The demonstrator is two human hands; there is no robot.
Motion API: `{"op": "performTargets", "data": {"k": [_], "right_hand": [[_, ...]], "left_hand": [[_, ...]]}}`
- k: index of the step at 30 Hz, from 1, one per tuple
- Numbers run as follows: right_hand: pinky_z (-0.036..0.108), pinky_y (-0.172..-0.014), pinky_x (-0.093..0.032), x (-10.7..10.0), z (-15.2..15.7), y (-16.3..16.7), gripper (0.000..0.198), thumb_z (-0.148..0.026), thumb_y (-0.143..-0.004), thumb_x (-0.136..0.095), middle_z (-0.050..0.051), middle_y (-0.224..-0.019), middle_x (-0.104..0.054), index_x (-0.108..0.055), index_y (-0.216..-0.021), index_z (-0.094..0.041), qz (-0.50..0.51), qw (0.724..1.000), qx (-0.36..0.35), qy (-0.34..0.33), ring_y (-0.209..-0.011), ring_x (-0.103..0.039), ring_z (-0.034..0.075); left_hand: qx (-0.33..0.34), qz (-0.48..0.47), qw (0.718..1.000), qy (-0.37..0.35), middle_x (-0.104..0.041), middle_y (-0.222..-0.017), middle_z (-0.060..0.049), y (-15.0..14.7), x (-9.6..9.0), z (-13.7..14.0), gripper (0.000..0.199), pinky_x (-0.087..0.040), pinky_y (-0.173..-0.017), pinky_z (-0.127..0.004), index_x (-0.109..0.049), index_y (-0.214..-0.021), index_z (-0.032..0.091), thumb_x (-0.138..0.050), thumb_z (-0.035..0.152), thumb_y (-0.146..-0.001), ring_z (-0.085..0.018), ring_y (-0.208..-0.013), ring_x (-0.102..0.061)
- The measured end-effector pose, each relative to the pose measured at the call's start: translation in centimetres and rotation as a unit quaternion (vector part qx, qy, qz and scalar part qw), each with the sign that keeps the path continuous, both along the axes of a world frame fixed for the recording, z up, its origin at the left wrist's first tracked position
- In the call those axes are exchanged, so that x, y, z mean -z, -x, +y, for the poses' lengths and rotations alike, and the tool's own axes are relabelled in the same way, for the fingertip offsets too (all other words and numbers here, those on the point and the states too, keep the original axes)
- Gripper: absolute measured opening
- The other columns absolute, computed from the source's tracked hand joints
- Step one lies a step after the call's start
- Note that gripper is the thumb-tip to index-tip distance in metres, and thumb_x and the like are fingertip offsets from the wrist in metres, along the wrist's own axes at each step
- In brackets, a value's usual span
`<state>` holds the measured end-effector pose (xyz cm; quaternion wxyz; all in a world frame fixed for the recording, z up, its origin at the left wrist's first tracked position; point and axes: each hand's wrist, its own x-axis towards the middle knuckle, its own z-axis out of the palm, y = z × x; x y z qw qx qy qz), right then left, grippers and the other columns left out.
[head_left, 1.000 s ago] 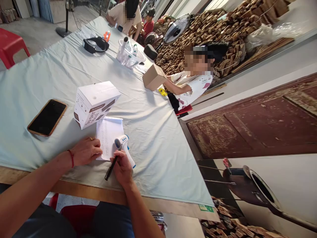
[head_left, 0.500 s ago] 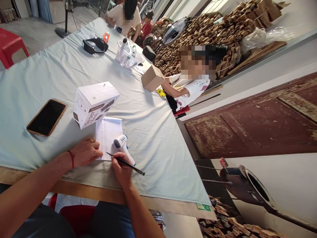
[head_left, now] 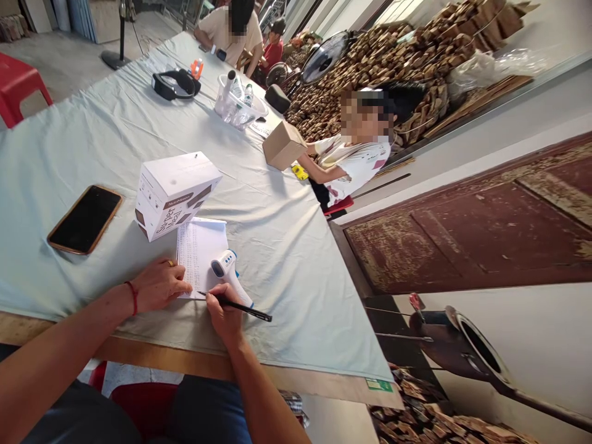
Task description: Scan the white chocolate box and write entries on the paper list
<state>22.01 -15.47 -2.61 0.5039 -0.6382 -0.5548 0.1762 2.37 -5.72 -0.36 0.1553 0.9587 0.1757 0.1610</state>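
My right hand grips a black pen, its tip on the lower part of a white notepad. Rows of small writing run down the pad's left side. My left hand rests at the pad's lower left edge, fingers stretched toward the pen tip. On the pad's right side lies a white and blue infrared thermometer, its handle just beyond my right hand. A white box with brown printing stands at the pad's top edge. Left of that box is a dark-screened phone.
A pale cloth covers the table. Farther off are a black headband device, a clear basket with bottles, and a cardboard box by a seated person. Beyond are another person and stacked firewood.
The right hand and pen have shifted slightly, with the pen lying a little flatter. The left hand stays on the pad. The seated person's head and arm have moved a little.
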Motion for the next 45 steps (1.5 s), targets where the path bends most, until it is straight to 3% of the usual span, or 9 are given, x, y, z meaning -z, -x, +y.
{"op": "performTargets", "data": {"k": [45], "right_hand": [[0.029, -0.051, -0.039, -0.03, 0.07, -0.10, 0.012, -0.026, -0.076, -0.054, -0.002, -0.058, -0.053, -0.051, -0.065, -0.025, -0.022, 0.999, -0.028, 0.011, -0.053, -0.047, 0.016]], "left_hand": [[-0.002, -0.007, 1.000, 0.019, -0.057, -0.082, -0.003, -0.03, 0.12, 0.07, 0.023, -0.036, -0.080, -0.033, -0.073, -0.098, 0.027, -0.050, 0.024, -0.098, -0.017, -0.075, -0.049]]}}
